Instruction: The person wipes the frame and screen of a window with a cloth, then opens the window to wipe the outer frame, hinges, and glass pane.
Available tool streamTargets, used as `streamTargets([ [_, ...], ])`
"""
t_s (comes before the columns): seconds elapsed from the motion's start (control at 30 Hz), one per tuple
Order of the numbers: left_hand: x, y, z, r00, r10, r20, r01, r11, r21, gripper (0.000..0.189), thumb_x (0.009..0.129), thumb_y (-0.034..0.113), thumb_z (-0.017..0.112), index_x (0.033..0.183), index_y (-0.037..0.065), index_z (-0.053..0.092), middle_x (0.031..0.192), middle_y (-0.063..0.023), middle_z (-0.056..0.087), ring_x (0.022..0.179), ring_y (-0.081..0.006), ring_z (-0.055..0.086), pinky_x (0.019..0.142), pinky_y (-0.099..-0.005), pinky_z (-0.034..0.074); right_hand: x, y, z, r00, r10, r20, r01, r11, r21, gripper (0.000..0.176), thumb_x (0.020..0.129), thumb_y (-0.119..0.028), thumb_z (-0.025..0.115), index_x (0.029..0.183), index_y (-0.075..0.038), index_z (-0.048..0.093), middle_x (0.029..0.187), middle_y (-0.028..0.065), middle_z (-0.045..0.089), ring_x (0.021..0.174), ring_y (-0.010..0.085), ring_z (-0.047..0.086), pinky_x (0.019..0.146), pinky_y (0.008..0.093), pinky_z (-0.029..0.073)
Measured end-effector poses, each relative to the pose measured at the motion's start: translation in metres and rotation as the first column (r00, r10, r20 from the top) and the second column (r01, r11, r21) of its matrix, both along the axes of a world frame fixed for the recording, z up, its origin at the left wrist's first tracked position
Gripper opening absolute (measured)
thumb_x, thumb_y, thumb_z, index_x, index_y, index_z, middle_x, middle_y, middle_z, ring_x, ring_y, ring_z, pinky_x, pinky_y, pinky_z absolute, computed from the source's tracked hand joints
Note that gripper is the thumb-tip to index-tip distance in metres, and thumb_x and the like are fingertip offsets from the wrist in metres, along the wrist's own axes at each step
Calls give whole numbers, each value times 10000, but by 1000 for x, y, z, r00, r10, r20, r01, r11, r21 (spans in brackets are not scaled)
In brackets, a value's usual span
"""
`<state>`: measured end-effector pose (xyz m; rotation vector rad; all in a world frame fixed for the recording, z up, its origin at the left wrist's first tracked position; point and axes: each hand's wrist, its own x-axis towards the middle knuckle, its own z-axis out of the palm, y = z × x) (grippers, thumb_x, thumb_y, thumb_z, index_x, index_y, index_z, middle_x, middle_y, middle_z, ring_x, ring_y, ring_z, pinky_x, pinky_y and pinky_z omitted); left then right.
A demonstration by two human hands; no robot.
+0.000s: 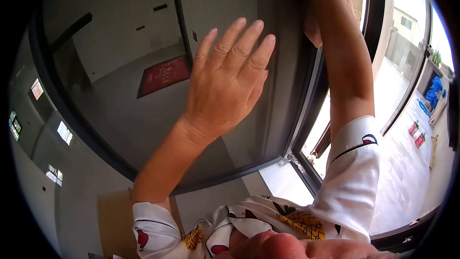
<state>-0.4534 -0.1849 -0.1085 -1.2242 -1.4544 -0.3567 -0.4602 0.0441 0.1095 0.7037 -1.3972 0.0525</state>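
Note:
My left hand (225, 74) is stretched out with its fingers straight and slightly apart, palm toward a dark-framed window panel (249, 139). Nothing shows in it, and it overlaps the dark, see-through middle of the panel. My right forearm (347, 52) reaches up past the panel's right edge, and the right hand lies beyond the top of the view. Beside that forearm hangs a pinkish-brown piece, probably cloth (314, 32), partly hidden by the arm.
A dark window frame (314, 180) stands at the right, with a paved yard (397, 182) outside. Blue material (433, 91) and two red containers (420, 140) are out there. Through the panel a red mat (164, 76) shows on the floor. A tan board (117, 220) is at lower left.

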Motion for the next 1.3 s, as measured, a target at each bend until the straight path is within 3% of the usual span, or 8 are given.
streamTargets([
  [0.03, 3, 1, -6, 999, -32, 10, 32, 999, 23, 611, 817, 158, 697, 1391, 143, 489, 1474, -76, 442, 1367, -283, 397, 1097, -502, 323, -8, 5, -41, 998, 41, -44, -48, 983, -177, 221, 908, -215, 615, 1094, -97, 639, 1078, 108, 639, 1035, 278, 609, 870, 359, 474],
  [0.1, 8, 4, -23, 995, -96, 29, 93, 992, 83, 629, 810, 160, 702, 1398, 156, 481, 1484, -74, 430, 1367, -289, 394, 1089, -503, 328, 23, -41, -90, 682, -660, 314, 717, 689, -109, 354, 899, -254, 640, 1210, -97, 579, 1177, 125, 602, 1115, 255, 571, 929, 351, 461],
  [0.2, 10, 16, -55, 985, -171, 18, 167, 976, 141, 643, 814, 212, 703, 1410, 194, 463, 1512, -63, 387, 1383, -290, 367, 1091, -515, 314, 9, -19, -178, 842, -512, 169, 535, 833, -142, 355, 903, -257, 631, 1217, -100, 577, 1186, 123, 599, 1123, 254, 567, 938, 351, 457],
  [0.47, -14, 76, -129, 997, -53, -50, 57, 995, 81, 379, 894, 337, 537, 1207, 151, 644, 1408, -41, 503, 1392, -226, 335, 1188, -485, 154, 5, -15, -341, 821, -443, 360, 539, 809, -234, 358, 914, -264, 608, 1234, -108, 573, 1211, 117, 589, 1147, 251, 556, 964, 354, 448],
  [0.97, -63, -115, 20, 980, 51, -191, 20, 934, 356, 308, 877, 237, 592, 1153, 109, 639, 1301, -49, 545, 1311, -253, 424, 1117, -480, 300, -93, -201, -145, 957, -273, 94, 285, 946, -153, 366, 935, -278, 565, 1266, -123, 564, 1258, 106, 572, 1192, 246, 535, 1012, 358, 430],
  [1.07, -52, -209, -3, 968, 237, -81, -191, 909, 370, 492, 895, 248, 579, 1337, 42, 516, 1361, -175, 505, 1299, -341, 440, 1103, -533, 307, -105, -275, -150, 980, -181, 77, 187, 980, -74, 368, 940, -281, 556, 1273, -125, 562, 1267, 104, 568, 1201, 244, 531, 1021, 359, 426],
  [1.13, -57, -224, -20, 961, 268, -66, -216, 879, 424, 357, 891, 208, 538, 1220, 91, 611, 1320, -74, 543, 1313, -291, 426, 1100, -489, 322, -106, -318, -174, 989, -116, 87, 120, 992, -35, 369, 942, -282, 550, 1277, -127, 561, 1274, 102, 566, 1207, 244, 528, 1028, 360, 424],
  [1.3, -45, -271, -63, 949, 314, 10, -302, 903, 307, 424, 908, 163, 455, 1298, 25, 550, 1375, -148, 503, 1298, -366, 440, 1089, -518, 335, -89, -384, -255, 982, 46, 185, -52, 998, 27, 373, 949, -287, 536, 1288, -132, 558, 1289, 98, 560, 1221, 242, 521, 1044, 361, 418],
])
